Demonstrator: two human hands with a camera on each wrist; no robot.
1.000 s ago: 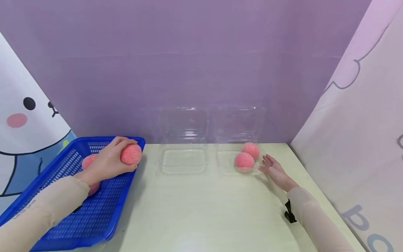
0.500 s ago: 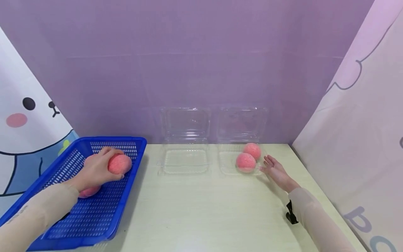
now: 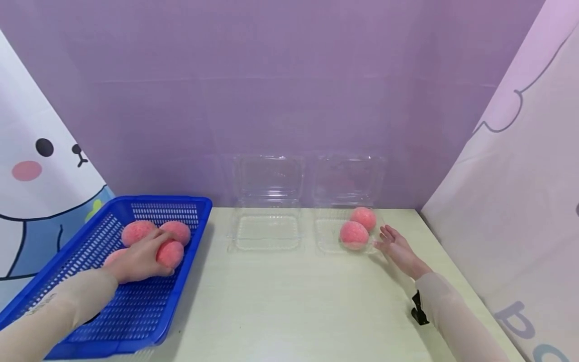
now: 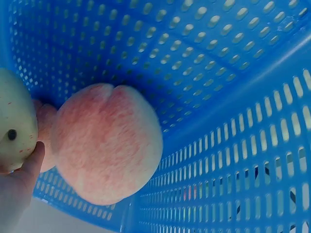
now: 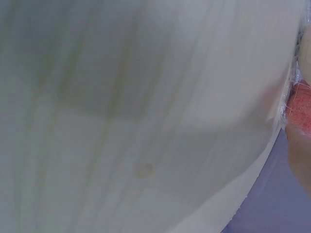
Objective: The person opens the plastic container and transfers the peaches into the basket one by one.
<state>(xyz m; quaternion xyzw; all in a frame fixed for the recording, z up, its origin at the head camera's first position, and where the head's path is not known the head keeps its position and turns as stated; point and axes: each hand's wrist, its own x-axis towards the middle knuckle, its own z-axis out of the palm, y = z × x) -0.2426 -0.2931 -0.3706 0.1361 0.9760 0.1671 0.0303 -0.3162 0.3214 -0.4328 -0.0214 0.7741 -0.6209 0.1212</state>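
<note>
In the head view my left hand (image 3: 142, 259) is inside the blue mesh basket (image 3: 124, 322), its thumb and fingers curled round a pink peach (image 3: 171, 255). Several more peaches (image 3: 137, 232) lie against that hand, partly covered by it. The left wrist view has a finger (image 4: 30, 167) against a pale peach (image 4: 17, 116) with a dark spot, beside a larger-looking rosy peach (image 4: 107, 145). On the right, my right hand (image 3: 400, 251) is held with straight fingers at the side of a clear clamshell box (image 3: 326, 236) holding two peaches (image 3: 354, 235).
A second clear clamshell box (image 3: 267, 232) stands with its lid raised, left of the first. Both lids lean by the purple backdrop (image 3: 289, 90). The pale tabletop (image 3: 271, 301) reaches toward me, and a printed cloth (image 3: 511, 201) borders the right side.
My left hand has moved down and left into the basket with a peach in its grip, from above the basket's far right corner. The right hand has stayed by the box.
</note>
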